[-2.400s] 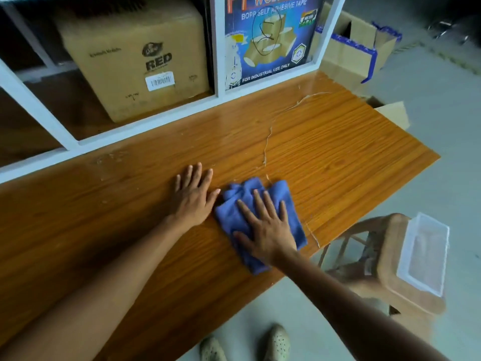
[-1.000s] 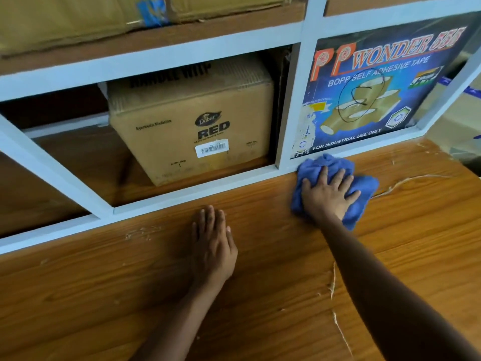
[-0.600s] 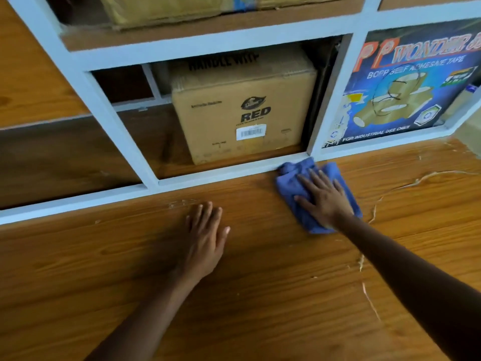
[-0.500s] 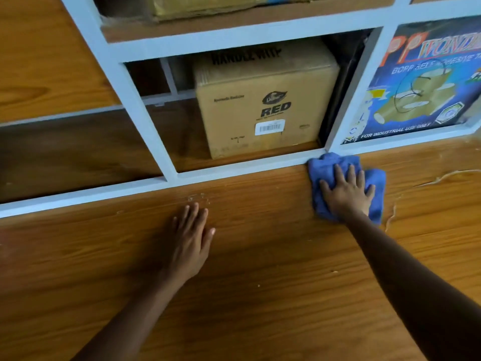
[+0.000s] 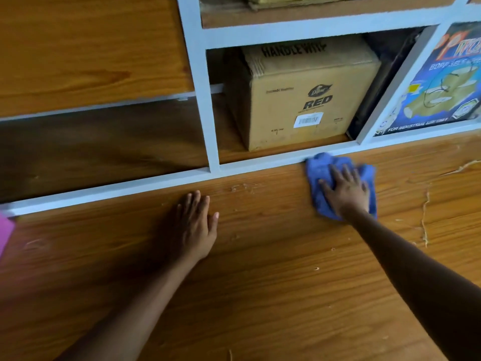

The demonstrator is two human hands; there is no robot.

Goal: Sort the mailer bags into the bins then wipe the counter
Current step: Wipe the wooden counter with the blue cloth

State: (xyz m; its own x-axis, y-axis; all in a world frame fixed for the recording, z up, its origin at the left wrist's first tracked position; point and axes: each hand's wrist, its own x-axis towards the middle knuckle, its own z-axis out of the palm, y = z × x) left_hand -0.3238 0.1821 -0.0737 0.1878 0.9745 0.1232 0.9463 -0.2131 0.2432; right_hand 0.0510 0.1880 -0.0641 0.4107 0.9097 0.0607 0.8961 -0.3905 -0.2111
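The white-framed wooden shelf unit (image 5: 208, 121) stands along the back edge of the brown wood-grain tabletop (image 5: 260, 295). Its middle compartment, at about 1 o'clock, holds a tan cardboard box printed "RED" (image 5: 307, 100), which fills most of that opening with a narrow gap on its left. The compartment at 2 o'clock holds a blue box printed with rolls of tape (image 5: 437, 82) that fills its visible front. The wide compartment at 10 o'clock shows only bare wood. On the shelf above, at 12 o'clock, the bottom edge of another cardboard carton (image 5: 294, 1) shows.

The crumpled blue cleaning cloth (image 5: 318, 173) lies at 2 o'clock on the tabletop, its far corner touching the shelf unit's white bottom rail. The right hand (image 5: 346, 190) presses flat on it, fingers (image 5: 338, 174) spread wide and pointing toward the rail. The left hand (image 5: 196, 225) lies palm down on bare wood near the centre, fingers together and extended, holding nothing, well apart from the cloth.

Pale scratches mark the tabletop at 3 o'clock. A pink object (image 5: 5, 235), too cropped to identify, sits at the 9 o'clock edge. The near half of the tabletop, from 4 to 8 o'clock, carries only the forearms.
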